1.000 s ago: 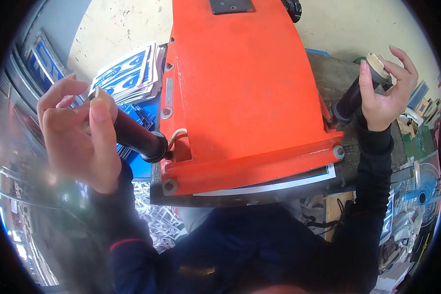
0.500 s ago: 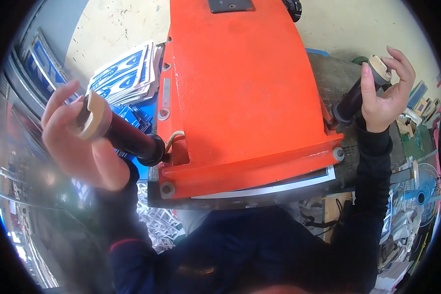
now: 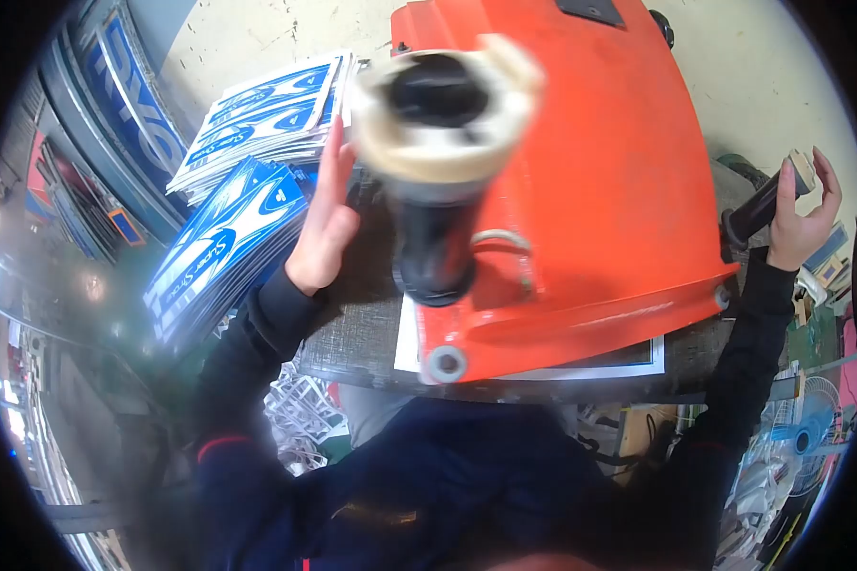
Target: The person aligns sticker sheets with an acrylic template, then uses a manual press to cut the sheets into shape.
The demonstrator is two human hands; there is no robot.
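Mid-cycle by the look of it: printed sheet (image 3: 533, 366) lying under the near edge of the orange press (image 3: 581, 171). Right hand (image 3: 802, 221) loosely curled round the right handle (image 3: 767, 205). Left hand (image 3: 326, 224) off the left handle (image 3: 438, 181), flat, fingers open. Fingertips hidden behind the blurred handle; stacked blue sheets (image 3: 248, 181) far left, print partly legible.

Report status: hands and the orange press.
Left hand open, off left handle. Right hand loosely around right handle. Orange press down on printed sheet.
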